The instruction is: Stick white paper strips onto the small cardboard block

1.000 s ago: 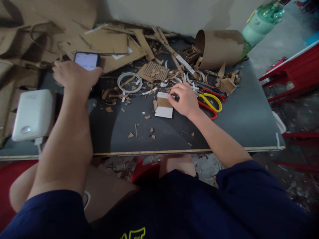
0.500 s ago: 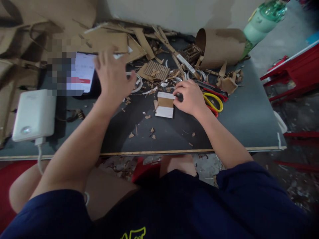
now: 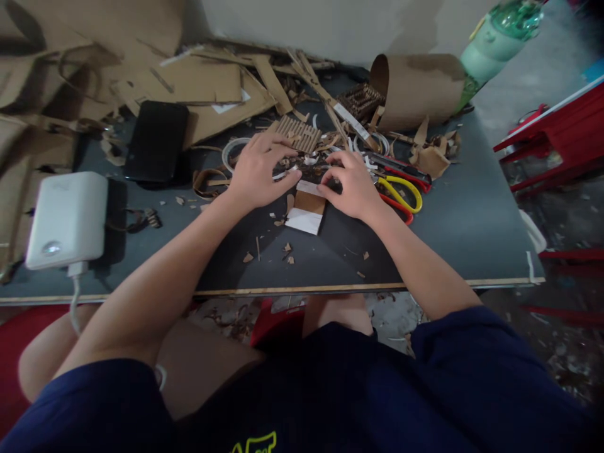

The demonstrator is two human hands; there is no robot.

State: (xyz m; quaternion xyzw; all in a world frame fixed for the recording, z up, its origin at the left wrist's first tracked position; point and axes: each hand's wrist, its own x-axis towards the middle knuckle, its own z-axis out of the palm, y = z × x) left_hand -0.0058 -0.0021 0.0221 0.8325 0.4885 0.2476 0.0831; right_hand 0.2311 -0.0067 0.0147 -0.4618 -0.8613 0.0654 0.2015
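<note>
A small cardboard piece (image 3: pixel 310 202), brown across its middle with white bands, lies on the dark table in front of me. My right hand (image 3: pixel 353 185) is at its upper right corner, thumb and curled fingers closed on the edge. Close to the piece's upper left, my left hand (image 3: pixel 259 168) hovers with thumb and fingers apart, holding nothing that I can see. Scissors (image 3: pixel 401 193) with yellow and red handles lie right beside my right hand, partly covered by it. A corrugated cardboard piece (image 3: pixel 299 133) rests just beyond both hands.
Left of me are a dark-screened phone (image 3: pixel 157 141) and a white power bank (image 3: pixel 67 219) with a cable. Cardboard sheets (image 3: pixel 189 82) and scraps heap along the back. A cardboard tube (image 3: pixel 419 91), a green bottle (image 3: pixel 495 44) and a utility knife (image 3: pixel 401 167) are at right.
My left hand has come from beside the phone rightward to the cardboard piece. The phone's screen has gone dark. The piece has shifted slightly left and turned, with my right hand at its edge.
</note>
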